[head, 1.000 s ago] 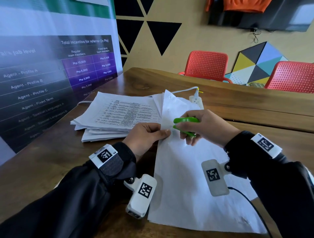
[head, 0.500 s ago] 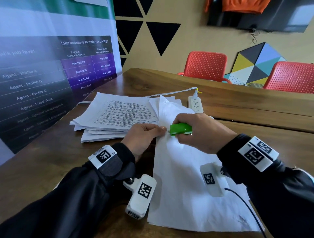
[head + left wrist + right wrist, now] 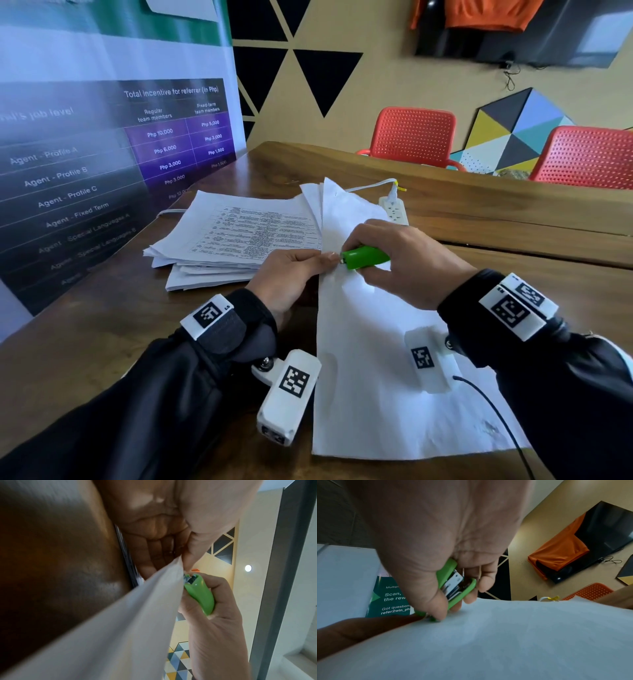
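A small green stapler (image 3: pixel 364 257) sits in my right hand (image 3: pixel 404 260), fingers and thumb wrapped round it, its mouth at the left edge of a blank white sheaf of paper (image 3: pixel 380 359). In the right wrist view the stapler (image 3: pixel 453 586) shows its metal magazine between the thumb and fingers. My left hand (image 3: pixel 291 277) pinches the same paper edge just left of the stapler's mouth. The left wrist view shows the paper edge (image 3: pixel 154 601) lifted, my thumb (image 3: pixel 193 550) pinching it, and the stapler (image 3: pixel 200 596) right beside.
A loose stack of printed sheets (image 3: pixel 236 236) lies on the wooden table (image 3: pixel 85 342) to the left. A white power strip (image 3: pixel 395 209) with a cable lies behind the hands. A printed banner (image 3: pixel 102 154) stands at the left; two red chairs (image 3: pixel 414 137) stand beyond the table.
My right hand turned the stapler and slid it left to the paper edge, close against my left fingertips. The left hand kept its pinch on the edge.
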Available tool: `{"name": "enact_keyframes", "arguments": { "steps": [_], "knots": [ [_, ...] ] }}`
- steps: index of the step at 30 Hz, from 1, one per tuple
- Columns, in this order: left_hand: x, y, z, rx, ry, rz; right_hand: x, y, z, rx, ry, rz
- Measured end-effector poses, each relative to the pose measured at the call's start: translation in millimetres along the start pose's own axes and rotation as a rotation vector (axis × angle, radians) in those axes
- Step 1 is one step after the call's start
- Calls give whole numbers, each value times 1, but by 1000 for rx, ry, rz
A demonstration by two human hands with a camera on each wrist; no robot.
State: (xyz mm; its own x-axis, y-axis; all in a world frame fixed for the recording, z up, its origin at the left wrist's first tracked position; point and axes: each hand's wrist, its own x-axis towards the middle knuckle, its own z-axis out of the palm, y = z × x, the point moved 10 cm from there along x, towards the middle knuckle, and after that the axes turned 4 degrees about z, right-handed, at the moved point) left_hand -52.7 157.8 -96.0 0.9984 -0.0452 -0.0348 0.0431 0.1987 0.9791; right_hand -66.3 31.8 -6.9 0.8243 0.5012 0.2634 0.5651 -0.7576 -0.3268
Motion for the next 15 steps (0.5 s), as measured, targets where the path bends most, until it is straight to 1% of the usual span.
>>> {"name": "enact_keyframes", "arguments": {
  "steps": [2, 3, 5, 7, 11, 15],
  "knots": [
    [0, -2, 0, -34, 8, -24, 0, 0, -1, 1, 15, 10],
    [0, -2, -1, -29, 15, -23, 0, 2, -1, 6, 17, 39],
    [1, 0, -4, 36, 29, 12, 0, 8, 1, 0, 4, 116],
    [2, 4, -5, 100, 28, 63, -1, 10, 3, -24, -4, 147],
    [3, 11, -3, 144, 12, 114, 0, 7, 3, -27, 1, 113],
    [4, 10, -3, 108, -10, 87, 1, -1, 1, 2, 11, -5]
  ]
}}
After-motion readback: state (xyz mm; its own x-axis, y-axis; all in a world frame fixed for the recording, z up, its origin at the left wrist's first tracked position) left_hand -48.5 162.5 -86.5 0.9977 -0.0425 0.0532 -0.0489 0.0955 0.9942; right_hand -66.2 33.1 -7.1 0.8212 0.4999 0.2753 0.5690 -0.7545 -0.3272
